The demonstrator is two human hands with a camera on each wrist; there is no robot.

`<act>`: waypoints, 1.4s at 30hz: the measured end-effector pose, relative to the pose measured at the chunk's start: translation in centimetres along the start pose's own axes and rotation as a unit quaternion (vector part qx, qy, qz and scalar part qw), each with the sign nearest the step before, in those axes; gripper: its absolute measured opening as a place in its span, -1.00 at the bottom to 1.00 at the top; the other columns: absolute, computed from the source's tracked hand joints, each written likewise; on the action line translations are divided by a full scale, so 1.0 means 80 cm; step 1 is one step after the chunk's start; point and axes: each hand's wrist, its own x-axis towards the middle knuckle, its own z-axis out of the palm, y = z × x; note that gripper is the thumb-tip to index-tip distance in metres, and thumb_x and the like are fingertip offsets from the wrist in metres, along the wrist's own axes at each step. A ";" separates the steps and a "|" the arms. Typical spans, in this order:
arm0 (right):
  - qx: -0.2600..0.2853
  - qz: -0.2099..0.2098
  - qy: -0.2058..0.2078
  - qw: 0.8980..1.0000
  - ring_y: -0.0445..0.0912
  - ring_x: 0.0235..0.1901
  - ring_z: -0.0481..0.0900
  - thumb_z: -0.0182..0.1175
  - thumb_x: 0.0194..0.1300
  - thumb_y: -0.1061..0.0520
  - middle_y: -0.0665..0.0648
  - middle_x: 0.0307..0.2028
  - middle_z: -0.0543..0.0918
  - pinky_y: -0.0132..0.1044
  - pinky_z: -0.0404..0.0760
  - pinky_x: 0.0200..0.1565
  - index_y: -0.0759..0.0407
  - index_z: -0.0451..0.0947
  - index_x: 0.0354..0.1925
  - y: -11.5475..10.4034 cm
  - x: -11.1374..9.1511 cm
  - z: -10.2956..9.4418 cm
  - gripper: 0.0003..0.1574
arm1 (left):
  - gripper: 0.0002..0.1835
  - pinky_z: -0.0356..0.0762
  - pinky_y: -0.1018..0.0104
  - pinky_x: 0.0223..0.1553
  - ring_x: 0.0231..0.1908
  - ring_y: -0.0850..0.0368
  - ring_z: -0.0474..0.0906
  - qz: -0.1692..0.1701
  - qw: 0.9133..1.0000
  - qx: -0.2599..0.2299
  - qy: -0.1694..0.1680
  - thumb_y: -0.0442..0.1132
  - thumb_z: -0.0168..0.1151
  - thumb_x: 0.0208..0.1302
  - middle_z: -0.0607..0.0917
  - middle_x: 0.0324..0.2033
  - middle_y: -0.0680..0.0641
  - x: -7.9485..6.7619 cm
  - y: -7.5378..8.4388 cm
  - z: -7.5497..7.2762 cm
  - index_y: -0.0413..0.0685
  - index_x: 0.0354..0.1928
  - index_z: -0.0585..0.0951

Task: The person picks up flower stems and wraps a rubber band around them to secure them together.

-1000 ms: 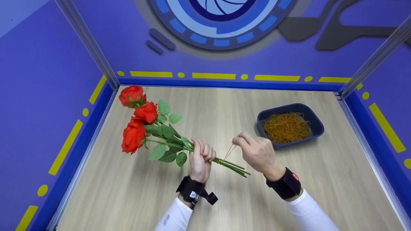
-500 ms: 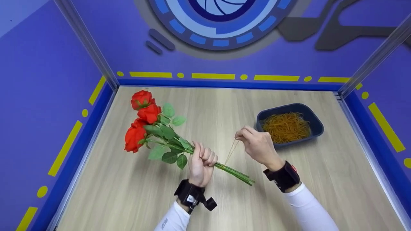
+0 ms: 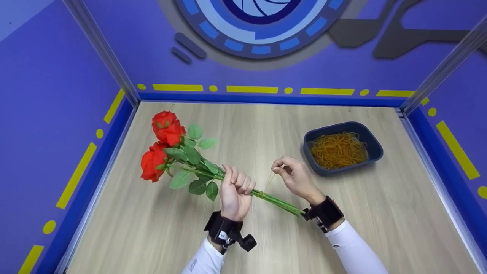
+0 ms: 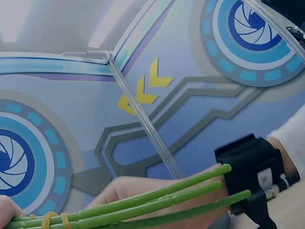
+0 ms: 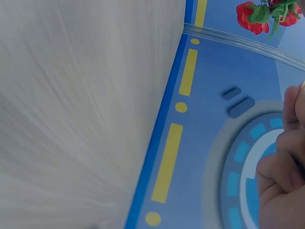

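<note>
My left hand [image 3: 236,192] grips a bunch of red roses [image 3: 153,161] by the green stems [image 3: 280,202], with the blooms to the upper left and the stem ends pointing lower right. Just past that fist, a yellow rubber band [image 4: 47,220] is wound round the stems. A thin loop of the band stretches up from the stems to my right hand [image 3: 295,176], pinched between thumb and fingertips. In the left wrist view the cut stem ends cross in front of the right wrist. Only the curled fingers [image 5: 281,167] of my right hand show in the right wrist view.
A dark grey plastic tub [image 3: 374,146] stands at the right with a heap of rubber bands [image 3: 338,151] in it. Blue printed panels [image 3: 243,72] enclose the wooden table [image 3: 258,125] at the back and sides.
The right hand first rises slightly, then comes down and left, turning at the wrist with the band still pinched. The bouquet shifts and tilts a little while the left hand keeps its grip.
</note>
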 end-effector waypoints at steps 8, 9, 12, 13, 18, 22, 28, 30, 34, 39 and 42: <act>0.097 0.089 -0.018 0.991 -0.42 -0.48 0.56 0.30 0.41 0.31 0.32 -0.29 0.71 -0.53 0.62 -0.29 0.35 0.65 -0.21 -0.004 -0.018 0.025 -0.93 | -0.41 -0.27 0.36 -0.47 -0.64 0.23 -0.20 0.037 0.998 -0.027 0.034 0.15 -0.57 0.72 -0.08 -0.65 0.12 0.004 0.005 0.011 0.12 -0.56 0.10; 0.107 0.095 -0.023 0.989 -0.42 -0.48 0.58 0.30 0.42 0.30 0.34 -0.29 0.71 -0.53 0.63 -0.30 0.36 0.65 -0.21 -0.007 -0.020 0.028 -0.92 | -0.41 -0.27 0.36 -0.47 -0.64 0.23 -0.19 0.041 0.998 -0.029 0.042 0.15 -0.56 0.72 -0.07 -0.66 0.12 0.004 0.006 0.012 0.12 -0.57 0.11; 0.146 0.117 -0.036 0.982 -0.43 -0.52 0.55 0.29 0.44 0.30 0.29 -0.32 0.70 -0.56 0.56 -0.43 0.41 0.64 -0.20 -0.015 -0.025 0.038 -0.88 | -0.40 -0.26 0.36 -0.46 -0.64 0.24 -0.18 0.048 0.996 -0.034 0.068 0.14 -0.53 0.72 -0.07 -0.66 0.12 0.004 0.008 0.015 0.13 -0.58 0.14; 0.158 0.127 -0.039 0.978 -0.44 -0.54 0.53 0.29 0.45 0.29 0.23 -0.34 0.70 -0.57 0.50 -0.47 0.41 0.63 -0.20 -0.018 -0.026 0.041 -0.87 | -0.40 -0.26 0.36 -0.46 -0.64 0.24 -0.18 0.051 0.995 -0.035 0.075 0.14 -0.52 0.73 -0.06 -0.66 0.12 0.004 0.008 0.015 0.13 -0.58 0.15; 0.203 0.168 -0.053 0.963 -0.42 -0.57 0.41 0.27 0.47 0.29 -0.11 -0.34 0.65 -0.57 0.40 -0.45 0.44 0.62 -0.21 -0.024 -0.040 0.053 -0.84 | -0.42 -0.28 0.35 -0.45 -0.64 0.23 -0.19 0.072 0.992 -0.040 0.093 0.14 -0.53 0.72 -0.08 -0.63 0.11 0.005 0.009 0.015 0.11 -0.57 0.10; 0.191 0.158 -0.061 0.967 -0.35 -0.38 0.53 0.28 0.46 0.28 -0.02 -0.35 0.66 -0.49 0.53 -0.27 0.39 0.64 -0.22 -0.024 -0.053 0.058 -0.87 | -0.43 -0.32 0.35 -0.45 -0.63 0.22 -0.19 0.101 0.988 -0.038 0.107 0.16 -0.54 0.71 -0.10 -0.62 0.11 0.007 0.011 0.013 0.11 -0.56 0.06; 0.193 0.171 -0.051 0.965 -0.38 -0.34 0.65 0.32 0.44 0.26 -0.04 -0.34 0.74 -0.46 0.67 -0.20 0.44 0.67 -0.15 -0.028 -0.070 0.057 -0.82 | -0.43 -0.32 0.35 -0.43 -0.62 0.23 -0.20 0.124 0.981 -0.042 0.140 0.17 -0.52 0.70 -0.09 -0.62 0.12 0.012 0.023 0.006 0.13 -0.56 0.05; 0.207 0.202 -0.048 0.956 -0.39 -0.36 0.69 0.33 0.44 0.25 -0.10 -0.32 0.77 -0.46 0.69 -0.21 0.48 0.68 -0.11 -0.031 -0.076 0.054 -0.76 | -0.43 -0.33 0.36 -0.43 -0.62 0.23 -0.20 0.133 0.979 -0.051 0.149 0.17 -0.51 0.70 -0.10 -0.61 0.13 0.013 0.027 0.004 0.12 -0.56 0.03; 0.218 0.237 -0.040 0.946 -0.40 -0.41 0.69 0.33 0.45 0.24 -0.18 -0.31 0.75 -0.49 0.69 -0.22 0.53 0.66 -0.06 -0.038 -0.083 0.044 -0.71 | -0.43 -0.35 0.36 -0.43 -0.61 0.23 -0.22 0.139 0.976 -0.070 0.154 0.18 -0.47 0.69 -0.11 -0.61 0.13 0.014 0.031 0.000 0.11 -0.57 0.04; 0.204 0.242 -0.035 0.948 -0.40 -0.49 0.66 0.31 0.46 0.27 -0.17 -0.31 0.74 -0.56 0.57 -0.35 0.57 0.64 -0.04 -0.047 -0.087 0.025 -0.69 | -0.42 -0.36 0.36 -0.43 -0.61 0.22 -0.22 0.149 0.974 -0.068 0.154 0.18 -0.47 0.69 -0.10 -0.61 0.12 0.016 0.033 -0.004 0.10 -0.57 0.04; 0.188 0.251 -0.028 0.949 -0.40 -0.52 0.64 0.31 0.44 0.29 -0.16 -0.32 0.74 -0.57 0.45 -0.44 0.57 0.65 -0.06 -0.053 -0.086 0.013 -0.72 | -0.43 -0.36 0.35 -0.44 -0.62 0.22 -0.22 0.157 0.974 -0.063 0.148 0.17 -0.48 0.69 -0.10 -0.61 0.11 0.019 0.034 -0.006 0.09 -0.56 0.03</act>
